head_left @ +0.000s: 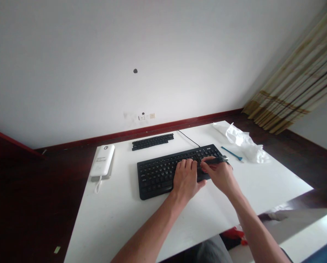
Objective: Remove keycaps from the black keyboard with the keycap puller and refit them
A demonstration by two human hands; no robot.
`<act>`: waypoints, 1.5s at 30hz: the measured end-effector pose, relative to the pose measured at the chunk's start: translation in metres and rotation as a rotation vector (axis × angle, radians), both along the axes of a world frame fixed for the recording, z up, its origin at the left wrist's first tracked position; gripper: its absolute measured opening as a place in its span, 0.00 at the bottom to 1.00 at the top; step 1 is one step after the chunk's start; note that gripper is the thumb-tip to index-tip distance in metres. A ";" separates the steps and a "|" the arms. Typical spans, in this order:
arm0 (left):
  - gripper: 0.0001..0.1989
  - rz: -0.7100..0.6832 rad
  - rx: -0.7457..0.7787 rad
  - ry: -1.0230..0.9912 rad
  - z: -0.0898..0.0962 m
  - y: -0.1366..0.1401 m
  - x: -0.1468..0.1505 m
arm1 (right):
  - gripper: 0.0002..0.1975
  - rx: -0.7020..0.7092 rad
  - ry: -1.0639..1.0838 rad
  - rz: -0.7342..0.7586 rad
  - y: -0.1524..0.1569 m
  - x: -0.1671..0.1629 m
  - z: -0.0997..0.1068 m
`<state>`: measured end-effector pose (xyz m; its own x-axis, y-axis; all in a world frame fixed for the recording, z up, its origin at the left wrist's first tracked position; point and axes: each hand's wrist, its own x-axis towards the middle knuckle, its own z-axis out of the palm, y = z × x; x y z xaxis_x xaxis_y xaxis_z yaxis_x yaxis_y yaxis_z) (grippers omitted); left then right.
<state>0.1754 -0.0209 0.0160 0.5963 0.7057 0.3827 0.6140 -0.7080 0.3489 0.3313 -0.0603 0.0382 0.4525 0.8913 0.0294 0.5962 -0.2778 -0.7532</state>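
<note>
A black keyboard [155, 179] lies at a slant on the white table [119, 219]. My left hand [185, 179] rests flat on its keys, thumb out to the right and fingers stretched forward, so it is open. Over the right part of the keyboard, my right hand [217, 173] is closed around a slim dark tool [215, 160] with a shiny end pointing right. What kind of tool it is, I cannot make out, and its working tip is hidden by my fingers. Both hands cover some of the keys.
Behind the keyboard lies a black strip of keys [152, 141], with a thin cable [189, 138] nearby. A white power bank [103, 160] sits at the left edge. To the right are a blue stick-like tool [232, 153] and crumpled white plastic [244, 142].
</note>
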 end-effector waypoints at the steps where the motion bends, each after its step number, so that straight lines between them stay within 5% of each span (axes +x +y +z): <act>1: 0.30 -0.002 -0.003 0.000 0.000 0.000 0.000 | 0.11 0.048 0.011 -0.013 -0.005 -0.003 -0.004; 4: 0.27 0.005 -0.005 0.001 0.000 0.000 0.000 | 0.12 0.176 -0.011 -0.039 -0.019 -0.014 -0.018; 10: 0.21 -0.011 0.017 0.013 -0.002 0.001 -0.002 | 0.13 0.216 -0.044 -0.071 -0.037 -0.024 -0.032; 21: 0.07 -0.040 -0.091 -0.100 -0.002 0.007 -0.006 | 0.17 0.270 0.016 -0.105 -0.017 0.010 -0.022; 29: 0.09 -0.016 -0.248 -0.414 -0.002 0.016 -0.010 | 0.19 0.236 -0.194 -0.216 -0.010 0.023 0.000; 37: 0.12 0.143 -0.403 -0.763 0.002 0.043 -0.026 | 0.14 0.256 -0.157 0.180 0.021 -0.002 0.026; 45: 0.08 0.183 -0.551 -0.845 0.006 0.067 -0.045 | 0.10 0.367 -0.183 0.514 0.060 -0.021 0.018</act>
<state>0.1309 0.0460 0.0222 0.1479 0.9637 0.2225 0.0991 -0.2383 0.9661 0.3104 0.0000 0.0566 -0.0695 0.9100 0.4088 0.7119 0.3323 -0.6187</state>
